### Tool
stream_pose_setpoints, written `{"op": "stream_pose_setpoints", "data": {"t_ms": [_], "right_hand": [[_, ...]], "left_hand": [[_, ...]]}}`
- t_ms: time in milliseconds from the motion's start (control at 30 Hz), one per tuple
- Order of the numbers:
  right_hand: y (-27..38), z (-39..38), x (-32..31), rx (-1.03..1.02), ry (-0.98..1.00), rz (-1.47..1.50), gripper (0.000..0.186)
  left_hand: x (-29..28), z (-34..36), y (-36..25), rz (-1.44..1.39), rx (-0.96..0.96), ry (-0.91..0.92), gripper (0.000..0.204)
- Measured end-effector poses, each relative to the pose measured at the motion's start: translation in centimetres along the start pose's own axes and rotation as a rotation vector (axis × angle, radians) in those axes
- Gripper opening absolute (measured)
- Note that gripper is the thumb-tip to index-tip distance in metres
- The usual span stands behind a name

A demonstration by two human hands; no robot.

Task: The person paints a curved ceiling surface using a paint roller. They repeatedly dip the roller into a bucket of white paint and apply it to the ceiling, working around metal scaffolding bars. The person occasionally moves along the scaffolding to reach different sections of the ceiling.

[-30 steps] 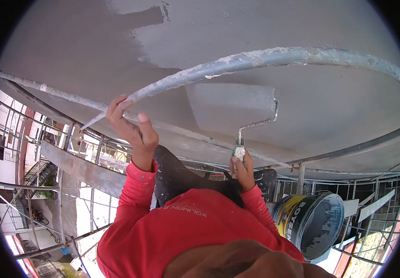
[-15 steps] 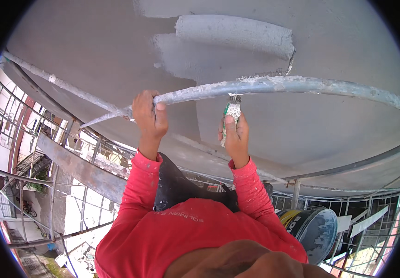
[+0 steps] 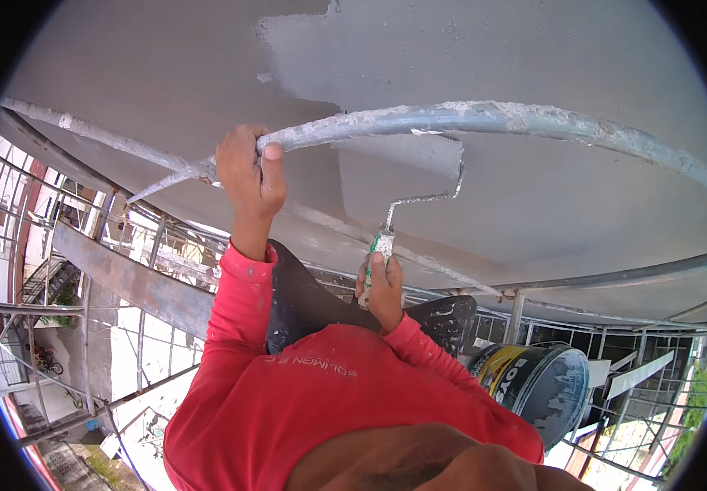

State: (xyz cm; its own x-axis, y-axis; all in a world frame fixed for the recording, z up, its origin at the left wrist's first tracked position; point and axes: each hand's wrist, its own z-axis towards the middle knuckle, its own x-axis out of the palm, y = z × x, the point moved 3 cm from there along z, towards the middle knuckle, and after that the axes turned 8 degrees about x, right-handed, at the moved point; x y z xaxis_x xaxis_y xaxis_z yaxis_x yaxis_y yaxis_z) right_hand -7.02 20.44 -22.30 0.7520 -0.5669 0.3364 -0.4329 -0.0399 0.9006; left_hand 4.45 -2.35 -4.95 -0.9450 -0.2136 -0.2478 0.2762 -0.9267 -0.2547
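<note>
My left hand (image 3: 251, 180) is wrapped round the end of a paint-splattered metal pipe (image 3: 484, 120) that crosses in front of the wall. In my right hand (image 3: 383, 286) is the green and white handle of a paint roller (image 3: 382, 245). Its bent wire frame rises to the roller sleeve (image 3: 406, 159), which lies against the wall below the pipe. The sleeve's upper edge is close to the pipe. Light grey wet paint (image 3: 386, 57) covers part of the darker grey wall (image 3: 181, 65), above and below the pipe.
A black and yellow paint bucket (image 3: 554, 393), smeared with grey inside, stands at my right. Scaffold pipes (image 3: 116, 147) and a metal plank (image 3: 136, 274) run along the left. Far below on the left lies the ground, with a parked motorcycle (image 3: 49, 362).
My right hand has drawn the roller down the wall, from above the pipe to below it, and slightly left. My left hand keeps its grip on the pipe.
</note>
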Motion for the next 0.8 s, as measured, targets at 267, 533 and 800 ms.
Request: {"op": "stream_pose_setpoints", "data": {"t_ms": [267, 533, 800], "right_hand": [[1.3, -0.2, 1.3, -0.062, 0.011, 0.009, 0.031], [13.6, 3.0, 5.1, -0.385, 0.099, 0.038, 0.029], [12.1, 1.9, 3.3, -0.332, 0.070, 0.021, 0.031]], "left_hand": [[0.1, 0.2, -0.2, 0.008, 0.000, -0.003, 0.039], [0.4, 0.0, 0.2, 0.051, -0.039, 0.030, 0.048], [0.3, 0.1, -0.3, 0.011, -0.075, 0.046, 0.051]]}}
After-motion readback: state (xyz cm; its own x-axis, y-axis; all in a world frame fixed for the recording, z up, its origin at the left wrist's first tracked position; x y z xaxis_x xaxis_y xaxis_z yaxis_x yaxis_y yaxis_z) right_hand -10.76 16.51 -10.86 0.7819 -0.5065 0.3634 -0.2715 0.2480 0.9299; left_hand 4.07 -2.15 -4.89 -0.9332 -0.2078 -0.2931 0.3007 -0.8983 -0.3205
